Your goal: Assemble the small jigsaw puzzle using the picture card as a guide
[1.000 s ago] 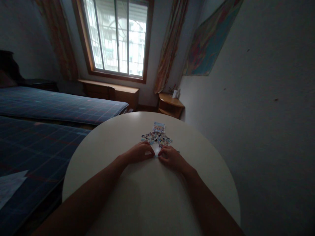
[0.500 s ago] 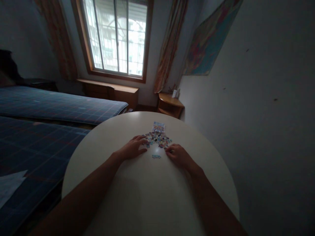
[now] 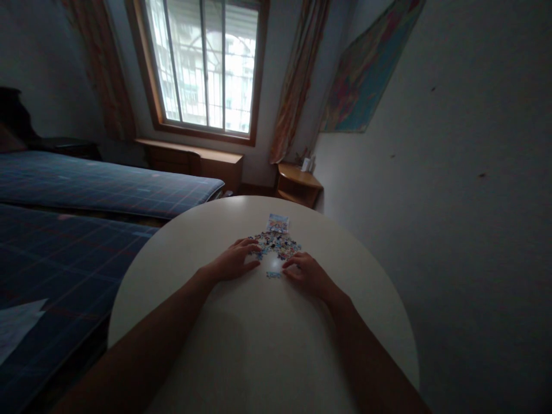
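Left bare hand (image 3: 235,260) at small multicoloured jigsaw pieces (image 3: 278,242), right bare hand (image 3: 304,272) by a joined strip

Smooth round white table (image 3: 241,345), person's forearms reaching in over it. Pieces lie in a loose heap toward the table's far edge. Flat rectangular card with a colourful printed picture (image 3: 278,223) sits just beyond the heap, nearer that far edge. Short narrow pale-blue strip of puzzle pieces (image 3: 273,275) lies on the near side of the heap, between the hands.

Left hand: on the table's left-edge side, fingers spread, tips at the heap's left border, thumb held apart. Right hand: on the right-edge side, fingers curled, thumb and index at the strip's right end; cannot tell whether they pinch a piece.

Beyond the table's left edge: blue plaid mattresses (image 3: 107,181). Past the far edge: wood-framed window (image 3: 204,69).
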`<action>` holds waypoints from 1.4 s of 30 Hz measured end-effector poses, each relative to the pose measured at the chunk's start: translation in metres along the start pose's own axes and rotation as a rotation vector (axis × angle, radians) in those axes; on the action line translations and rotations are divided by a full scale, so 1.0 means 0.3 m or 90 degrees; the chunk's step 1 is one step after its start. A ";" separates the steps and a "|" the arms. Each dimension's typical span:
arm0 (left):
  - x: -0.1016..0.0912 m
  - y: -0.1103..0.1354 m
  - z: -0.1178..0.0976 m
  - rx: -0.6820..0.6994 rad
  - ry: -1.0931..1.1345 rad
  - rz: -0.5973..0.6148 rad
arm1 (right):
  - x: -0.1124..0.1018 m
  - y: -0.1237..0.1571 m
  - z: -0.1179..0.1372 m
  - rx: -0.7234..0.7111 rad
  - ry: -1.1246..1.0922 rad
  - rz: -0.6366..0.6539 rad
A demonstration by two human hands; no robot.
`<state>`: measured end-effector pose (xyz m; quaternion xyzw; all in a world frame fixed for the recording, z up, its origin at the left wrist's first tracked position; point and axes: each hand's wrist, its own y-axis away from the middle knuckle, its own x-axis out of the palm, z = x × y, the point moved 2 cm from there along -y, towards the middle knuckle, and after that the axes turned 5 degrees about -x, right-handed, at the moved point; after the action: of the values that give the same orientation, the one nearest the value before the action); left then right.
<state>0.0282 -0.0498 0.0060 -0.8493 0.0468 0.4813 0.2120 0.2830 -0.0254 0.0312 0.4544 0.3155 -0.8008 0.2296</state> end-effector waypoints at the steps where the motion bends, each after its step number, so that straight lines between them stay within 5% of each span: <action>1: -0.001 0.000 -0.015 0.017 0.006 -0.001 | 0.004 0.000 0.007 -0.009 -0.006 0.003; 10: 0.045 0.004 -0.112 0.089 0.040 0.041 | 0.039 0.000 0.020 -0.026 -0.005 0.038; 42: 0.059 -0.009 -0.104 0.094 0.047 0.045 | 0.018 -0.001 0.025 -0.021 0.003 0.035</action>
<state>0.0634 -0.0577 0.0060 -0.8464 0.1202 0.4517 0.2553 0.2758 -0.0311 0.0295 0.4610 0.3170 -0.7876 0.2581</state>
